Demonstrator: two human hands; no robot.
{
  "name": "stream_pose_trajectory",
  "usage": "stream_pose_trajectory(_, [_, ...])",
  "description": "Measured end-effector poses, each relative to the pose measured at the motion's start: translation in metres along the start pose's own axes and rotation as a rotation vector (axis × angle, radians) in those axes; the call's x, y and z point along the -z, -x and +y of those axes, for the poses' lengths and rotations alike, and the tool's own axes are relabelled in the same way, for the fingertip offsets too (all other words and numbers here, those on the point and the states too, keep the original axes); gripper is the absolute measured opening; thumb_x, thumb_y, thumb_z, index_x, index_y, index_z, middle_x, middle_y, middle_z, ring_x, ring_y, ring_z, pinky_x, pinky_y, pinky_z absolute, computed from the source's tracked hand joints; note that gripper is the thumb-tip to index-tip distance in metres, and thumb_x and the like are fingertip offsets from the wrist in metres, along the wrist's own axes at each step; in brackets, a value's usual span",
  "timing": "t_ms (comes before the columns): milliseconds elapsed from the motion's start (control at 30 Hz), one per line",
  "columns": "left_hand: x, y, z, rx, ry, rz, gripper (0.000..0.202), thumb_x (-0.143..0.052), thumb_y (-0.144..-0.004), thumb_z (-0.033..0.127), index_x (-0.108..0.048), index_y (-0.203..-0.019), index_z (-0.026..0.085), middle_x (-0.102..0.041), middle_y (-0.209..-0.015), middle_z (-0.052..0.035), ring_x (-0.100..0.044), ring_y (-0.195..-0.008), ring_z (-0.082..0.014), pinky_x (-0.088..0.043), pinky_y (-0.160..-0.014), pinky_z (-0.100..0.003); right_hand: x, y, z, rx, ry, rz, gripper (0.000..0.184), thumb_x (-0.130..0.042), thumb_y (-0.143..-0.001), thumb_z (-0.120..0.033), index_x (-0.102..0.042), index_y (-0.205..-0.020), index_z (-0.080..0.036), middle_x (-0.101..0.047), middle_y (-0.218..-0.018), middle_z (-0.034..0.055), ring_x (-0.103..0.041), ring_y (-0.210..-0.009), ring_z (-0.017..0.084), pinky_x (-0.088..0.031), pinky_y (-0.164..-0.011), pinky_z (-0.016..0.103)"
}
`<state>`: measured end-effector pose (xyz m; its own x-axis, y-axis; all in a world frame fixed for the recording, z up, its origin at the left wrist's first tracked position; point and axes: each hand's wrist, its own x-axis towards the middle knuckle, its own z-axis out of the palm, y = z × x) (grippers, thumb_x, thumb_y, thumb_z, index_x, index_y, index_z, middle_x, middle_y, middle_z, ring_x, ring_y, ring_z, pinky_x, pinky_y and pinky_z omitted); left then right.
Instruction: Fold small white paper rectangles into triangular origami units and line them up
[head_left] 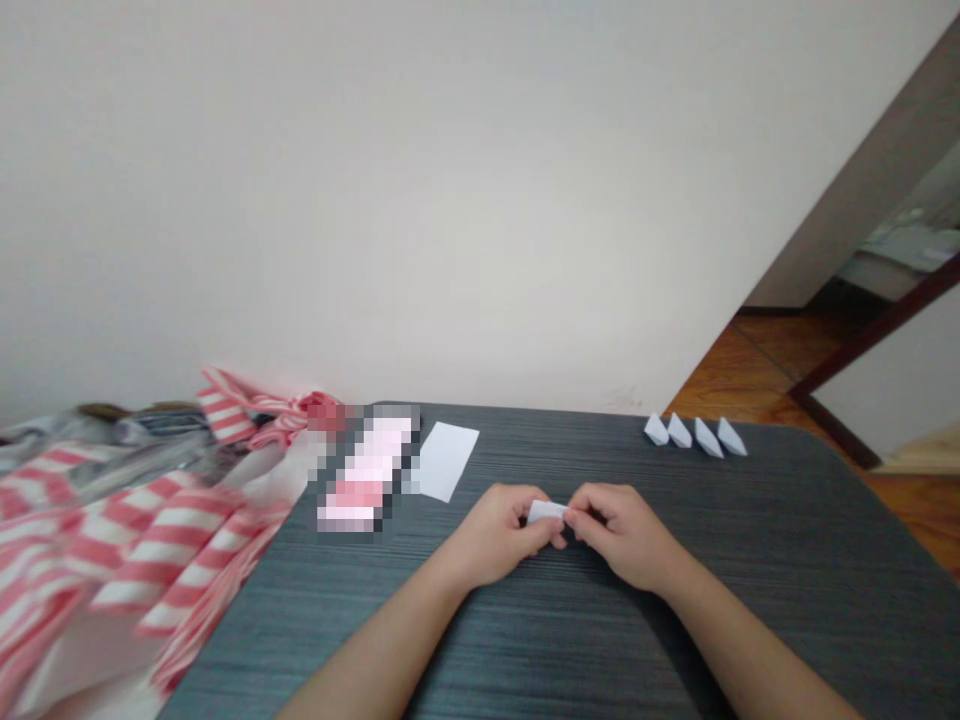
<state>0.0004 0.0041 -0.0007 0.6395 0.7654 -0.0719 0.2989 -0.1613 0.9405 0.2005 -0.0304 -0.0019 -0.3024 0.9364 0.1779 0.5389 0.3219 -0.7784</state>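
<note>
Paper piece, small, white, folded, sits between both hands near the middle of the tabletop. Left hand and right hand are together, fingertips clamped on it from either side, so the folded layers look held closed. Only a sliver of the paper shows; most of it is hidden by the fingers. Cannot tell whether it touches the tabletop or sits just above it. Forearms angle in from the near edge, hands close to the surface, probably for steadiness.

Blank white paper sheet lies flat near the far edge, up and left of the hands, apparently kept within reach. Just left of it is a pink-and-white object, pixelated, so cannot tell what it is. Four small folded paper pieces stand in a row at the far right of the tabletop, well apart from the hands, seemingly set aside there. Pink-and-white striped cloth is heaped at the left, beside the tabletop and partly over its edge, away from the working area. Behind are a white wall and, at right, a wooden floor.
</note>
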Motion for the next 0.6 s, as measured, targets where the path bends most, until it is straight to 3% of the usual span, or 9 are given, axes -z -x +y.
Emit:
stream_pose_trajectory(167, [0.0015,0.0007,0.0039,-0.033,-0.019,-0.005,0.021,-0.056,-0.087,0.024,-0.072,-0.077,0.013,-0.072,-0.070,-0.0036,-0.054,-0.056,-0.0100,-0.036,-0.054,-0.019,0.0000,-0.0003,-0.0015,0.013,0.009,-0.008,0.022,-0.057,-0.090,-0.020,-0.063,-0.069,-0.017,-0.061,-0.063,-0.0011,-0.055,-0.059,0.012,-0.038,-0.059,0.022])
stream_pose_trajectory(500, [0.0007,0.0001,0.0001,-0.017,-0.037,0.004,0.023,-0.055,-0.087,0.024,-0.073,-0.078,0.014,-0.067,-0.063,-0.0013,-0.054,-0.054,-0.0098,-0.037,-0.053,-0.019,0.0014,-0.0006,-0.0015,-0.009,-0.014,-0.004,0.023,-0.056,-0.090,-0.020,-0.062,-0.068,-0.017,-0.060,-0.061,-0.0016,-0.054,-0.058,0.012,-0.038,-0.058,0.022])
stream_pose_trajectory(600, [0.0001,-0.0005,-0.0015,0.004,-0.008,-0.012,0.024,-0.054,-0.088,0.027,-0.072,-0.081,0.013,-0.071,-0.069,-0.0034,-0.056,-0.055,-0.0105,-0.039,-0.053,-0.019,0.0024,0.0000,-0.0006,-0.038,-0.027,0.008,0.023,-0.054,-0.090,-0.020,-0.061,-0.068,-0.017,-0.059,-0.060,-0.0018,-0.053,-0.056,0.012,-0.038,-0.056,0.022])
